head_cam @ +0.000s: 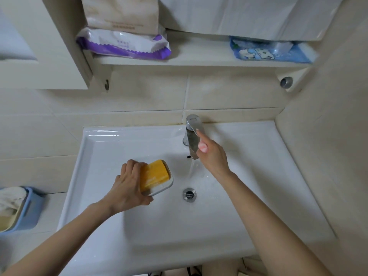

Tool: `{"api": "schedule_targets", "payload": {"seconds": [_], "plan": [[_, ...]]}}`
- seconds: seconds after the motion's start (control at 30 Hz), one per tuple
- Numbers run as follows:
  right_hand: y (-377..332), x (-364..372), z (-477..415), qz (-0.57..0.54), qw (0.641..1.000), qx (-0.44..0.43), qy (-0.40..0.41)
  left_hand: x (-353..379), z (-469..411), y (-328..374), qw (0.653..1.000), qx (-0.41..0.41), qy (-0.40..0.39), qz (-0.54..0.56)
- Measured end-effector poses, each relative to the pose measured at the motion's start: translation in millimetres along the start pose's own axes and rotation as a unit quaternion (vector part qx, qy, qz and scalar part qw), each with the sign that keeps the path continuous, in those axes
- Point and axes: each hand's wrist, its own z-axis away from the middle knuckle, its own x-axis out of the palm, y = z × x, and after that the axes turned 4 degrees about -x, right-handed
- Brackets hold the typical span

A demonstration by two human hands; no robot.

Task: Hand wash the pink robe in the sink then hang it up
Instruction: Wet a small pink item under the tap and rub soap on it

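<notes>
Two bare forearms reach out over the sink (169, 226), whose white basin holds no cloth. On the near left the left hand (127, 186) has its fingers (132, 166) curled over the edge of a soap dish (162, 188), holding it tipped in the basin with a yellow soap bar (154, 175) lying in it. Just right of the dish sits the drain (189, 194), and whether it is plugged I cannot tell. A thin stream of water (192, 170) falls from the tap (192, 140) towards it. The right hand (214, 158) is up at the tap, one straight finger laid along the lever, pressing rather than clasping as far as I can see. Off to the left stands a blue basket (33, 208) with pale cloth in it. Farther back, a shelf (199, 58) carries a purple packet (123, 45) and a blue packet (268, 51). The pink robe is nowhere in view. I judge this to be the setting-up step: water on, soap fetched, washing not yet begun. Next the dish wants setting down on the rim, and the robe must be brought into the basin under the stream
</notes>
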Motion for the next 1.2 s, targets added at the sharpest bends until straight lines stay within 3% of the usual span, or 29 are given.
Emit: {"api": "schedule_targets", "payload": {"seconds": [0.1,0.17,0.23,0.27,0.3,0.37,0.43,0.5,0.6,0.67,0.8,0.97,1.2], "plan": [[13,12,15,-0.006,0.999,-0.007,-0.05,-2,-1,0,1.0,0.005,0.002,0.001],[14,15,18,-0.193,0.978,0.064,-0.036,-3,-1,-1,1.0,0.005,0.002,-0.001],[6,14,18,-0.429,0.888,0.162,0.029,-3,0,-3,1.0,0.008,0.004,-0.004],[5,14,16,-0.492,0.851,0.174,0.053,-3,-1,-4,1.0,0.008,0.006,-0.003],[7,16,15,-0.506,0.844,0.169,0.061,-3,0,-4,1.0,0.008,0.009,-0.002],[7,21,8,-0.41,0.905,0.098,0.062,-3,0,-6,1.0,0.008,0.011,0.0],[14,31,3,-0.222,0.973,0.035,0.058,-3,0,-7,1.0,0.007,0.011,-0.002],[30,44,-2,-0.036,0.996,-0.011,0.085,-1,0,-8,1.0,0.006,0.01,-0.001],[31,56,-8,0.014,0.996,-0.067,0.051,1,0,-9,1.0,0.004,0.011,0.007],[23,69,-17,0.012,0.998,-0.051,0.032,3,1,-11,1.0,0.005,0.007,0.007],[13,90,-25,0.069,0.992,-0.031,0.105,6,0,-13,1.0,0.005,-0.006,-0.006],[38,95,23,0.093,0.971,-0.189,0.114,4,-1,-15,1.0,-0.001,-0.01,-0.012],[44,89,19,0.018,0.967,-0.173,0.186,-2,-3,-16,1.0,-0.001,0.007,-0.009]]}}
